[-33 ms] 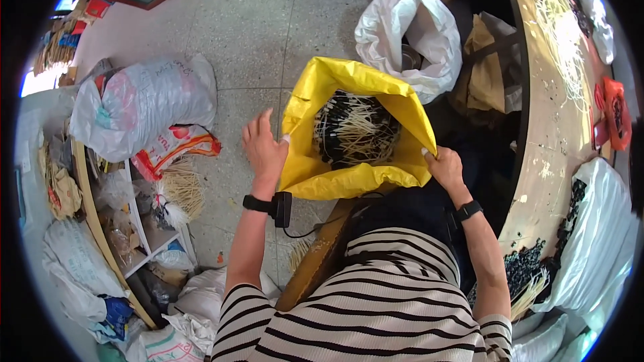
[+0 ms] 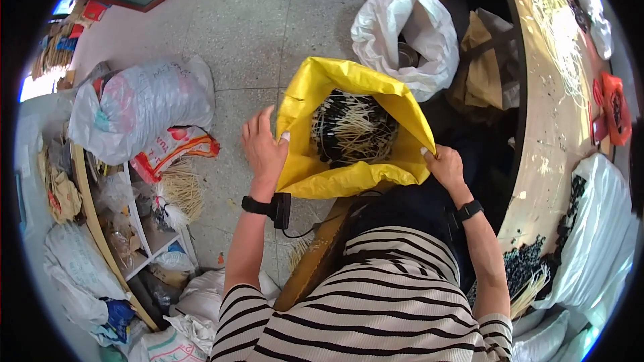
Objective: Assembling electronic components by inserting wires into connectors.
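A yellow woven sack [image 2: 295, 97] stands with its mouth wide in front of me. Inside it are bundles of thin pale strands with black parts [image 2: 352, 124]. My right hand [image 2: 445, 165] pinches the sack's rim at its right corner, thumb on the edge. At the sack's left side is my left hand [image 2: 264, 147], fingers stretched and apart, its thumb against the yellow edge. Black straps circle both wrists, and a small black box sits on the left one.
Behind the yellow sack stands an open white sack [image 2: 365, 33]. A wooden table [image 2: 540, 161] with pale strands and small black pieces runs along the right. To the left are a stuffed white bag [image 2: 157, 100] and shelves [image 2: 137, 265]. A wooden bench [image 2: 315, 255] lies below me.
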### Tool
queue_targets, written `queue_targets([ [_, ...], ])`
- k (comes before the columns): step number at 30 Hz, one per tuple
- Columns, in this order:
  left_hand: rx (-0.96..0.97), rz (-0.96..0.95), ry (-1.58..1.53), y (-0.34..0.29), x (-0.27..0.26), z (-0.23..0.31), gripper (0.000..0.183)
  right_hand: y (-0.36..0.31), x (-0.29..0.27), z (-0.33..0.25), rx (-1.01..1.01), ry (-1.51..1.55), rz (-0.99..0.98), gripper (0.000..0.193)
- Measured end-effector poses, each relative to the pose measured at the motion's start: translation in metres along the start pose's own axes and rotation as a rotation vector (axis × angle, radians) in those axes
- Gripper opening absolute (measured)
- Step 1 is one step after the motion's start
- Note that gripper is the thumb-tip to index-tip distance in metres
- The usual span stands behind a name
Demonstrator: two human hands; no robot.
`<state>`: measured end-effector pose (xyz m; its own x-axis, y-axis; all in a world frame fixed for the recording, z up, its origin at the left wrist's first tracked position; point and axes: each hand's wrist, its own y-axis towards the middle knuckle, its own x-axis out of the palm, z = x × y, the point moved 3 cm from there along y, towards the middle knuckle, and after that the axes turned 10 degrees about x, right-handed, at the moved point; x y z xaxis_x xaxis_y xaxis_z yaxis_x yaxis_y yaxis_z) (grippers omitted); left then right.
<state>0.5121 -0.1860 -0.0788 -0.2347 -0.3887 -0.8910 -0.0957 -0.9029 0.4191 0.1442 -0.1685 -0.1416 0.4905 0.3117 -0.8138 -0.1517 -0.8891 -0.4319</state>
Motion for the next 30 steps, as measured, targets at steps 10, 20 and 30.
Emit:
queue_targets([
  [10,0.246,-0.758,-0.898,0.069,0.007,0.118,0.039,-0.134,-0.153,0.054,0.193,0.771,-0.087,0.017],
  [20,1.092,-1.089,-1.084,0.106,0.011,0.353,0.036,-0.519,-0.221,0.146,0.937,0.777,0.885,0.029],
  [30,1.949,-0.971,-1.254,-0.013,-0.024,0.487,0.048,-1.016,-0.118,0.028,1.569,0.448,1.847,0.026],
])
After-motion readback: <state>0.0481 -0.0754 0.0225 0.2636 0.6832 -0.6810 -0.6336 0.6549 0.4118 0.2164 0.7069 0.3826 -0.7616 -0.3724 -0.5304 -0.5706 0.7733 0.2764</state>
